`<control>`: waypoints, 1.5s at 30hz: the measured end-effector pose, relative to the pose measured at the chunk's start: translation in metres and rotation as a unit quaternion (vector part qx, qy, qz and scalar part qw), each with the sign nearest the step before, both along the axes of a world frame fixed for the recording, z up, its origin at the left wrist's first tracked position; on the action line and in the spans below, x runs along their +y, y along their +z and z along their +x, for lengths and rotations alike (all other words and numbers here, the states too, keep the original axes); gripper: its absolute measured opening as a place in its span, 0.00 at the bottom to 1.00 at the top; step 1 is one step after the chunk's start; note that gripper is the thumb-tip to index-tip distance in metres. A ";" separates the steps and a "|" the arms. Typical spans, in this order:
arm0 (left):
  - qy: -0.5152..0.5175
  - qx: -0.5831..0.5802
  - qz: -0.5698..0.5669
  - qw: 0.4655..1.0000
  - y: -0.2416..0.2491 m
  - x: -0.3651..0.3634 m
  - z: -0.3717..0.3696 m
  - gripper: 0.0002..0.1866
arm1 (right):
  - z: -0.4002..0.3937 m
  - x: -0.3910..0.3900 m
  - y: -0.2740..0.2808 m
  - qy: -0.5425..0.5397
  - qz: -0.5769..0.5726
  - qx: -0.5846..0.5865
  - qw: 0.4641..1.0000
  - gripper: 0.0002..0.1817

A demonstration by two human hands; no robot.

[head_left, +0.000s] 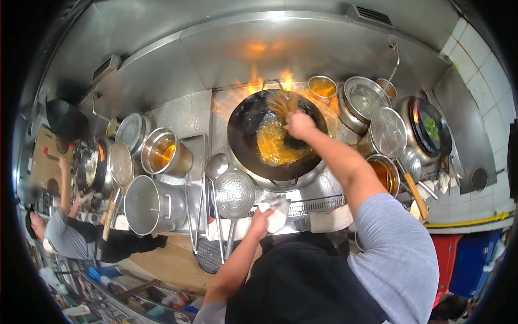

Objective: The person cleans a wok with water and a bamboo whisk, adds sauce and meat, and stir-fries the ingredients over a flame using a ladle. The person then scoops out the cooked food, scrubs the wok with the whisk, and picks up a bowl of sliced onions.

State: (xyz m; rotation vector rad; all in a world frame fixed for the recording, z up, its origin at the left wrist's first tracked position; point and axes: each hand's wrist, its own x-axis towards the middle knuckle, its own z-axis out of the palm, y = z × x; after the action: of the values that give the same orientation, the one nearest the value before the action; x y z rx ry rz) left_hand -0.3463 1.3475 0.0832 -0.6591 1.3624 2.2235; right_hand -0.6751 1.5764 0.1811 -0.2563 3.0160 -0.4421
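A large black wok (245, 127) sits on a burner with flames rising behind it and yellow liquid pooled in its bottom. My right hand (299, 125) is closed around a bamboo brush (280, 103) whose bristles stand up over the wok's far side. At the stove's front edge my left hand (260, 222) grips a white cloth (276, 211), just below the wok's near handle.
A perforated strainer ladle (234, 193) and a plain ladle (216, 165) lie left of the wok. Steel pots (152, 205) and an oil container (164, 151) stand further left. Lidded pots and a second wok with greens (430, 128) sit right. Another person (67, 229) works at far left.
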 end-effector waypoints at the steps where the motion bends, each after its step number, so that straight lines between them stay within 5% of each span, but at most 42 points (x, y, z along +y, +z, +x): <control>1: 0.032 -0.073 0.101 0.992 -0.005 -0.009 -0.002 0.20 | 0.011 -0.015 -0.008 0.009 -0.069 0.017 0.997 0.22; 4: 0.072 -0.065 0.251 0.963 0.022 -0.018 -0.006 0.25 | 0.057 -0.043 -0.028 0.074 -0.202 0.002 0.977 0.25; 8: 0.067 -0.115 0.200 0.971 0.047 -0.015 -0.028 0.22 | 0.120 -0.013 -0.015 0.195 -0.215 -0.043 0.956 0.26; 12: -0.001 -0.093 0.127 0.987 0.057 0.009 -0.071 0.22 | 0.135 0.097 0.030 0.202 -0.133 -0.128 0.962 0.25; 15: -0.025 -0.132 0.097 0.986 0.072 0.043 -0.099 0.20 | 0.135 0.163 0.064 0.033 -0.024 -0.041 0.998 0.22; 18: -0.047 -0.177 0.082 0.980 0.032 0.051 -0.127 0.14 | 0.182 0.172 0.100 -0.088 -0.068 0.078 0.991 0.25; 21: -0.037 -0.131 0.063 0.989 0.015 0.059 -0.124 0.14 | 0.232 0.161 0.082 -0.162 -0.352 0.282 0.878 0.26; 25: -0.003 0.005 0.127 0.992 0.005 0.059 -0.111 0.16 | 0.342 0.104 0.032 -0.224 -0.489 0.337 0.773 0.30; 29: -0.017 0.000 0.094 0.995 0.016 0.030 -0.099 0.13 | 0.443 0.078 -0.059 -0.251 -0.362 0.233 0.867 0.31; 30: -0.011 -0.001 0.091 0.996 0.017 0.022 -0.096 0.13 | 0.458 0.083 -0.076 -0.283 -0.361 0.073 0.886 0.27; 36: -0.001 0.034 -0.039 0.999 0.051 -0.015 -0.070 0.11 | 0.492 0.109 -0.065 -0.207 -0.354 0.093 0.907 0.21; 38: -0.006 0.037 -0.087 0.996 0.060 -0.026 -0.063 0.09 | 0.483 0.121 -0.122 -0.232 -0.278 0.073 0.929 0.23; 39: -0.008 0.081 -0.133 0.988 0.069 -0.028 -0.058 0.09 | 0.472 0.121 -0.095 -0.408 -0.530 -0.175 0.723 0.22; 40: -0.010 0.125 -0.180 0.976 0.076 -0.031 -0.056 0.09 | 0.463 0.122 -0.082 -0.449 -0.684 -0.175 0.548 0.20; 42: -0.013 0.151 -0.222 0.963 0.097 -0.032 -0.053 0.07 | 0.442 0.129 -0.091 -0.413 -0.798 -0.124 0.422 0.16; 45: -0.013 0.213 -0.274 0.938 0.108 -0.039 -0.062 0.11 | 0.406 0.131 -0.042 -0.310 -0.859 -0.122 0.389 0.20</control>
State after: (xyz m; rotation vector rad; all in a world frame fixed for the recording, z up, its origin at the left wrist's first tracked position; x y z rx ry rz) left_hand -0.4084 1.3088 0.1914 -0.3275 2.2371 2.0333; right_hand -0.2695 1.7076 0.1395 0.7920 0.8687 -2.8701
